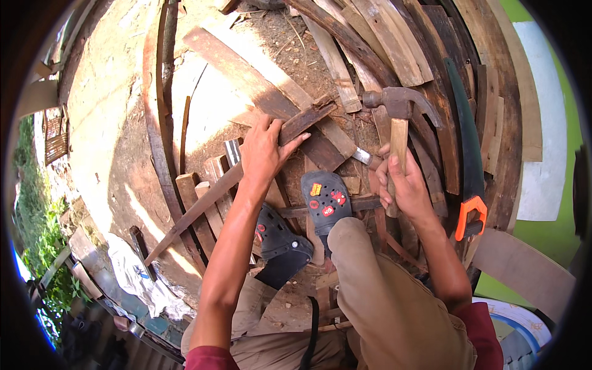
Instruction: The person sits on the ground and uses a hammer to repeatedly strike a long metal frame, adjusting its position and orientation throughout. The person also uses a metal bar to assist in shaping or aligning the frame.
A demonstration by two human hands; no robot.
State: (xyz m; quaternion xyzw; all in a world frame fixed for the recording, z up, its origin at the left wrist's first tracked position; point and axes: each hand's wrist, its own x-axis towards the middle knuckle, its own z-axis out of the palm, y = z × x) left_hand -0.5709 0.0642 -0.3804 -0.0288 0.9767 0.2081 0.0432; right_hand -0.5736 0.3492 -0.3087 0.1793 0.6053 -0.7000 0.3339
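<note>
My left hand [264, 148] is closed round a long, narrow wooden strip [213, 198], its thumb stretched along the wood. The strip runs slanting from the lower left up to a rough, split end, which lies across a wider brown board [265, 86]. In my right hand [404, 182] is a claw hammer [399, 139], gripped by its pale wooden handle. Its rusty head is raised, to the right of the strip's split end and apart from it. A short silver metal piece [362, 155] shows between the boards and my right hand; its kind is unclear.
Old planks [394, 43] are piled at the upper right. A handsaw [472, 213] with a dark blade and orange handle stands along them. My dark clogs [324, 200] are close below the boards, among wood offcuts [206, 216]. White cloth [145, 277] lies at the lower left.
</note>
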